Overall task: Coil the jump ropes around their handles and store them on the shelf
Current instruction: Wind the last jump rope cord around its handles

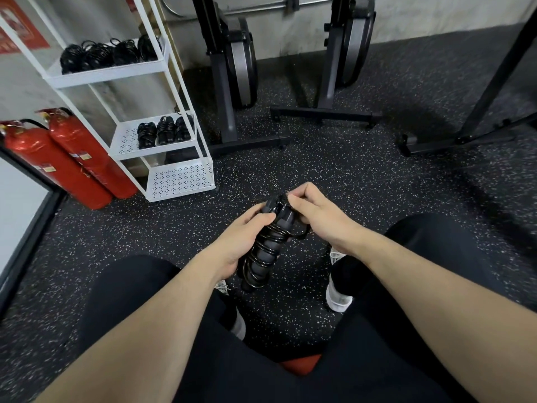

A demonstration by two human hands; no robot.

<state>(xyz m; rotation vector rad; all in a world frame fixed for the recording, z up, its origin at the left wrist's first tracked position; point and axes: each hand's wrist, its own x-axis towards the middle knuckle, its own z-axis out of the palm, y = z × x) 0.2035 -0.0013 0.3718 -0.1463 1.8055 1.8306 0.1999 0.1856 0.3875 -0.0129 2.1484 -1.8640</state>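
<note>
Seated above a dark rubber floor [334,170] flecked with white. Left hand [241,237] wrapped round a black rope bundle [263,254]: two matte foam handles side by side, bound in glossy cord spirals, held tilted between the knees. Right hand [316,216] pinching the cord end at the bundle's top, fingers curled, a short loop hanging just below. To the left, a white metal shelf [180,178] with perforated trays; four coiled black ropes [107,53] in a row on the upper tray, three more [164,130] on the middle tray, well apart from the held bundle. Beside the shelf, two shiny red cylindrical extinguishers [72,158] leaning at the wall. Behind, black steel machine frames [232,68] on flat feet. Black trousers, pale shoes [338,295] below.
</note>
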